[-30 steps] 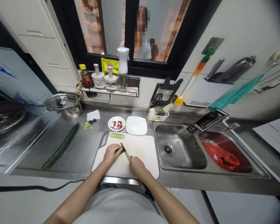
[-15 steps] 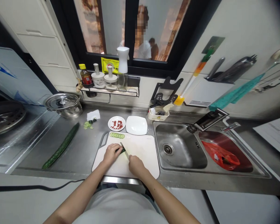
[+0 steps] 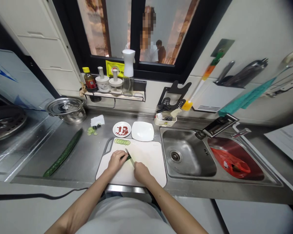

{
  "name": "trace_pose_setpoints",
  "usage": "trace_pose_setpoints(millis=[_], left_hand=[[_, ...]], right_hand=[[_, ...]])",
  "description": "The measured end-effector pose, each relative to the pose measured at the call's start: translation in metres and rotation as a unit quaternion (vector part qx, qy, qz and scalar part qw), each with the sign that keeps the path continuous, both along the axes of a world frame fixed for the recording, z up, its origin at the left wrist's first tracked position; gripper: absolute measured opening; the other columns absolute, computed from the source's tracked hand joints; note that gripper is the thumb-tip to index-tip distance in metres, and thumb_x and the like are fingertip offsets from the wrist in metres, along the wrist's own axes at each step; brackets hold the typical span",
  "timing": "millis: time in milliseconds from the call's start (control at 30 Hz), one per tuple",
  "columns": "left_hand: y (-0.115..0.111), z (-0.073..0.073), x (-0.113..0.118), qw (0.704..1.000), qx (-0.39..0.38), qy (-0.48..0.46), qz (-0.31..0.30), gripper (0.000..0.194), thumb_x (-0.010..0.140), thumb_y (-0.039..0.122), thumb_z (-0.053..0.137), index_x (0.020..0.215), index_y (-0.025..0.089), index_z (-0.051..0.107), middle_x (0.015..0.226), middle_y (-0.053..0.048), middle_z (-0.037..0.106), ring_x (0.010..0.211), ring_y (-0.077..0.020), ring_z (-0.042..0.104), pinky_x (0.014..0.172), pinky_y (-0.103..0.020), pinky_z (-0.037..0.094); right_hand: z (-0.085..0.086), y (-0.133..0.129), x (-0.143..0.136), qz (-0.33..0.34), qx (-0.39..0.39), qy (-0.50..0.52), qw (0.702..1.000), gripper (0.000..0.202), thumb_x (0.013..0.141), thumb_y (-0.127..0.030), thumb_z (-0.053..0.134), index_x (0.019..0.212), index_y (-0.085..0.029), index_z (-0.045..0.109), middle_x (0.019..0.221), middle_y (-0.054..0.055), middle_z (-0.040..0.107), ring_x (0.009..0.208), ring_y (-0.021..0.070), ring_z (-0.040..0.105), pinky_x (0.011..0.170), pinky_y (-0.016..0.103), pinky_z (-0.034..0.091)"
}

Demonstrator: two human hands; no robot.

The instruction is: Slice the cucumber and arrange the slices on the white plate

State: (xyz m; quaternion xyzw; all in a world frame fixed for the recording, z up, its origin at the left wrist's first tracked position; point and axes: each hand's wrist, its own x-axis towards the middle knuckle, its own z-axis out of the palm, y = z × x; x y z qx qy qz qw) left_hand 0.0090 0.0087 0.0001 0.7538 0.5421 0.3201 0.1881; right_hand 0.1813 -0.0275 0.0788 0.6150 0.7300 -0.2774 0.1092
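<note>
On the white cutting board [image 3: 151, 162], my left hand [image 3: 116, 160] is closed around a short piece of cucumber [image 3: 128, 157], most of it hidden under the fingers. My right hand [image 3: 141, 172] grips a knife [image 3: 130, 158], its blade lying against the cucumber's right end. A row of cucumber slices [image 3: 122, 141] lies near the board's upper left corner. Behind the board stand a white plate with chopped red pieces [image 3: 114, 130] and a bare white square plate [image 3: 143, 131]. A whole cucumber [image 3: 63, 154] rests on the steel counter to the left.
Cucumber peelings [image 3: 92, 130] and a white paper [image 3: 97, 120] lie behind the whole cucumber. A lidded pot [image 3: 74, 113] stands at the back left. On the right is a steel sink [image 3: 190, 156], with a red plastic bag [image 3: 231, 164] in its second basin. Condiment bottles [image 3: 103, 84] fill a wall shelf.
Both hands, the knife and the cucumber piece stay almost in place. Only a very slight shift of the whole view shows.
</note>
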Motion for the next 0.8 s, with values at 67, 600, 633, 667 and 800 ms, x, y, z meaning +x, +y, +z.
trace_pose_setpoints(millis=[67,600,633,667,800], left_hand=[[0.0,0.0,0.0,1.0,-0.001,-0.001,0.0,0.023,0.09,0.034,0.051,0.084,0.022,0.07,0.087,-0.005,0.071,0.084,-0.0189,0.062,0.077,-0.033,0.045],[-0.002,0.0,0.0,1.0,0.008,0.002,0.004,0.022,0.09,0.033,0.051,0.085,0.023,0.069,0.086,-0.004,0.07,0.084,-0.0192,0.061,0.078,-0.033,0.044],[-0.002,0.0,0.0,1.0,0.009,0.002,0.004,0.022,0.09,0.033,0.051,0.085,0.023,0.07,0.086,-0.004,0.07,0.083,-0.0191,0.061,0.078,-0.033,0.044],[-0.002,0.0,0.0,1.0,0.01,0.003,0.003,0.022,0.09,0.033,0.051,0.085,0.023,0.07,0.086,-0.004,0.07,0.083,-0.0191,0.061,0.077,-0.033,0.044],[-0.002,0.0,0.0,1.0,0.007,0.002,0.0,0.023,0.09,0.034,0.051,0.085,0.022,0.07,0.085,-0.005,0.07,0.081,-0.0189,0.061,0.076,-0.033,0.045]], right_hand=[[-0.002,0.0,0.0,0.007,0.003,0.003,1.0,0.03,0.087,-0.008,0.042,0.111,-0.012,0.06,0.104,0.016,0.066,0.1,0.0207,0.062,0.08,0.028,0.043],[-0.005,0.018,-0.023,-0.004,0.024,0.004,1.0,0.034,0.088,-0.006,0.037,0.116,-0.009,0.057,0.107,0.016,0.067,0.103,0.0207,0.063,0.081,0.027,0.045],[-0.005,0.019,-0.023,-0.004,0.025,0.005,1.0,0.035,0.088,-0.006,0.036,0.116,-0.009,0.057,0.107,0.016,0.067,0.104,0.0208,0.063,0.081,0.027,0.045],[-0.004,0.019,-0.024,-0.004,0.026,0.005,1.0,0.035,0.088,-0.006,0.036,0.116,-0.009,0.056,0.107,0.016,0.067,0.104,0.0211,0.063,0.081,0.027,0.045],[-0.002,0.012,-0.02,-0.01,0.018,-0.005,1.0,0.036,0.087,-0.004,0.037,0.117,-0.009,0.056,0.106,0.016,0.067,0.102,0.0224,0.063,0.079,0.028,0.046]])
